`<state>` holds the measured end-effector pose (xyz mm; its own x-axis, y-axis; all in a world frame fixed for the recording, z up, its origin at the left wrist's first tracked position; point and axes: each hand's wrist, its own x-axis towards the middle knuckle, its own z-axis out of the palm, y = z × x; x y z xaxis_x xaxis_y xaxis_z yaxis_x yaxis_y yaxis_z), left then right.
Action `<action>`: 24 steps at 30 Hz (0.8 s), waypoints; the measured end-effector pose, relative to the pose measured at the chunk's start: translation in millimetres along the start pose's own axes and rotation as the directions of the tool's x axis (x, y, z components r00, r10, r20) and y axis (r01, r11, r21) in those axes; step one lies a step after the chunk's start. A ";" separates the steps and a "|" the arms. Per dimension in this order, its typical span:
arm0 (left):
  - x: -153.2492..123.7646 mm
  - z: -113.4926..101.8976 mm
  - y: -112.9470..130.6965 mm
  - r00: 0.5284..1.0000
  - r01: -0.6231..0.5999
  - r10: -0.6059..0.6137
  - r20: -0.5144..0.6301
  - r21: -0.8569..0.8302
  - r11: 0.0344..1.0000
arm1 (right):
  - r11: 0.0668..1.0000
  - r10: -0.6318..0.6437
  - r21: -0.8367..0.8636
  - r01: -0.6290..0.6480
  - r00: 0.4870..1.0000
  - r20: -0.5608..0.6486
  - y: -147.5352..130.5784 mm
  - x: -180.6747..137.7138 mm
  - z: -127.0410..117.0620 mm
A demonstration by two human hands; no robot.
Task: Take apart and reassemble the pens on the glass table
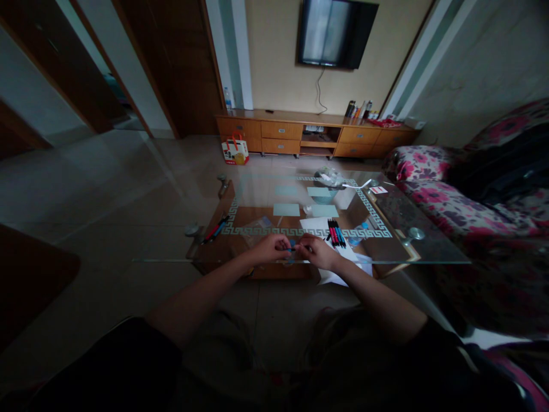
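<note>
the left hand [278, 246] and right hand [316, 250] pinch a slim dark pen piece [293, 249] between them over the near edge of the desk [433, 250], seemingly so each steadies one end; a row of pens [337, 233] lies just beside the right hand, likely for easy reach

A home living room: a glass coffee table [257, 189], a sofa [446, 209] in floral fabric (pink blooms on white), and a wall-mounted television [337, 34] above a long, low wooden cabinet [281, 131] with drawers.
</note>
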<state>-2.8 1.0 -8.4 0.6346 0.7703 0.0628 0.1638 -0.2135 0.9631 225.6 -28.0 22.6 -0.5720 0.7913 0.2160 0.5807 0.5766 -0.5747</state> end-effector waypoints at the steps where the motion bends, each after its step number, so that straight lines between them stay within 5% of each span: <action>1: -0.1 0.1 1.0 1.000 0.002 -0.002 -0.004 -0.002 1.000 | 1.000 -0.004 -0.002 0.004 1.000 0.003 -0.4 0.1 -0.1; 24: 1.3 -1.8 -5.8 1.000 0.009 -0.009 0.008 0.026 1.000 | 1.000 0.015 -0.007 -0.015 1.000 0.005 0.6 0.6 3.2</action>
<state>-4.3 4.3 -13.4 0.6389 0.7675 0.0524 0.1888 -0.2225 0.9565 223.8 -27.8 19.8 -0.5659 0.7990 0.2033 0.5935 0.5659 -0.5723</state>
